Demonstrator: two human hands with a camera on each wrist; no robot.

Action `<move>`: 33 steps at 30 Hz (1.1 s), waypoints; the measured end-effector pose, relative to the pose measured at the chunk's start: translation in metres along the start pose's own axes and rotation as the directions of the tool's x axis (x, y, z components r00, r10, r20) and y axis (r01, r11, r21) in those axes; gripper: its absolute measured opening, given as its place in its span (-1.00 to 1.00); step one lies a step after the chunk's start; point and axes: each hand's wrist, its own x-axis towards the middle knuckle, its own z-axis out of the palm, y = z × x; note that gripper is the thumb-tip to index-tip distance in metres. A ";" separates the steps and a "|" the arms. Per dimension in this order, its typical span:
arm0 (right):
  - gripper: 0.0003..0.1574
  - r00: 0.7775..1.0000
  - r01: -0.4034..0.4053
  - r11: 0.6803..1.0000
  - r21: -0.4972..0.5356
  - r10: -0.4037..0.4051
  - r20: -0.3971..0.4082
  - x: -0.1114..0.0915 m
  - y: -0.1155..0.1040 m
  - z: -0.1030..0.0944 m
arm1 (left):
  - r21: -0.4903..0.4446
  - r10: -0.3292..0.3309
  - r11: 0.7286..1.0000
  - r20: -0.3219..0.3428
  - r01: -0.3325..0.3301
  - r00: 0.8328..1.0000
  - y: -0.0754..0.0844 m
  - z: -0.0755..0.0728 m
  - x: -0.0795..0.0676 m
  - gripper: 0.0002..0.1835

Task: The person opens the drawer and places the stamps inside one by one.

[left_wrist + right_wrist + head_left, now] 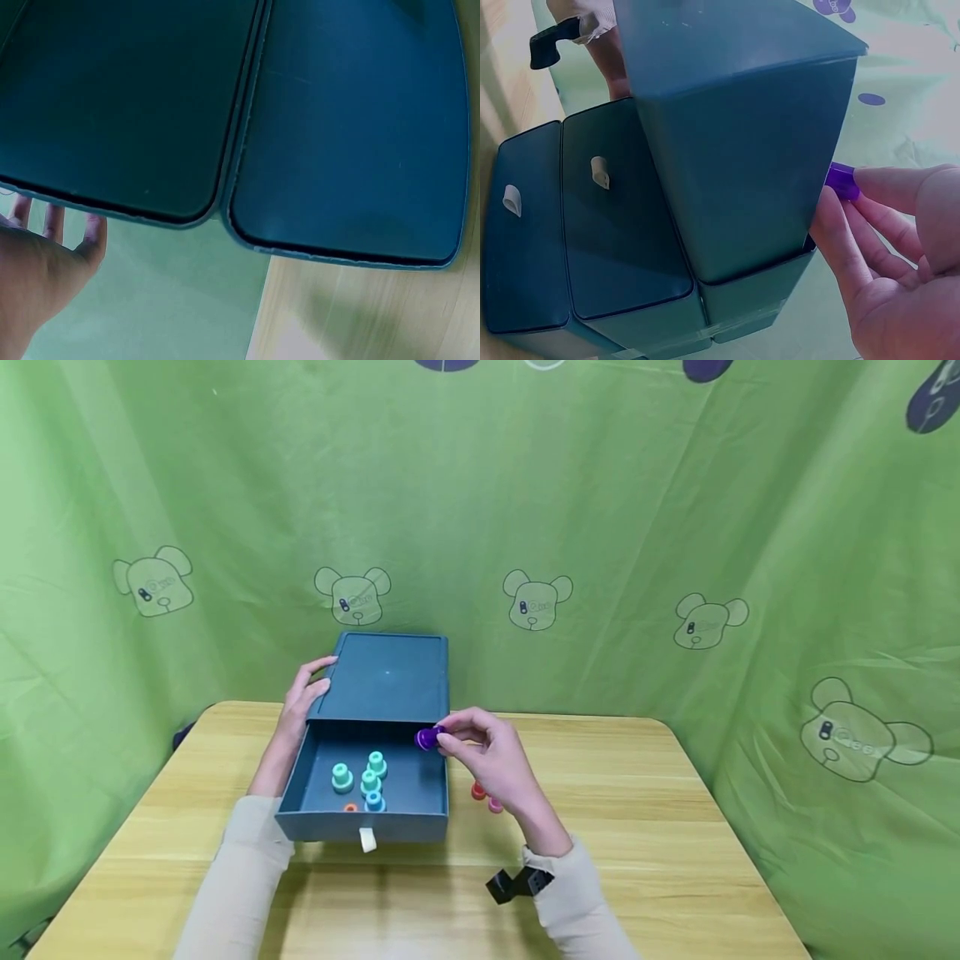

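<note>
A dark blue drawer cabinet (387,677) stands at the table's far side with its top drawer (322,828) pulled out. My left hand (302,700) rests against the cabinet's left side, fingers spread along the upper edge. Over the drawer's right rear corner, my right hand (491,762) pinches a purple stepped peg (427,739) between thumb and fingers; the right wrist view shows the peg (843,181) beside the drawer wall. Inside the drawer stand several mint green pegs (342,778) and a blue peg (375,801). An orange piece (350,808) is mostly hidden behind the drawer front.
A red peg (478,791) and a pink peg (495,805) lie on the wooden table (637,827), partly behind the right hand. Two lower drawers (622,247) are closed, each with a white pull tab (600,172). A green curtain (450,510) surrounds the table.
</note>
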 end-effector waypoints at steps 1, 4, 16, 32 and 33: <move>-0.77 1.000 0.006 1.000 -0.009 -0.006 0.002 0.000 -0.001 0.001 | -0.003 0.001 1.000 0.000 -0.001 1.000 0.000 0.000 0.000 -0.47; -0.78 1.000 0.022 0.999 -0.036 -0.021 0.013 0.000 -0.002 0.004 | -0.003 0.002 1.000 -0.002 -0.002 1.000 0.001 0.000 0.000 -0.48; -0.80 0.992 0.110 0.975 -0.191 -0.095 0.086 0.002 -0.008 0.015 | 0.006 -0.001 1.000 -0.001 0.001 1.000 -0.001 -0.001 0.001 -0.44; -0.85 0.958 0.194 0.894 -0.404 -0.085 0.273 0.007 -0.017 0.020 | 0.008 0.008 1.000 -0.009 -0.008 1.000 -0.003 -0.001 0.002 -0.45; -0.85 0.956 0.192 0.892 -0.410 -0.076 0.283 0.008 -0.018 0.019 | 0.011 0.009 1.000 -0.009 -0.009 1.000 -0.003 0.000 0.002 -0.46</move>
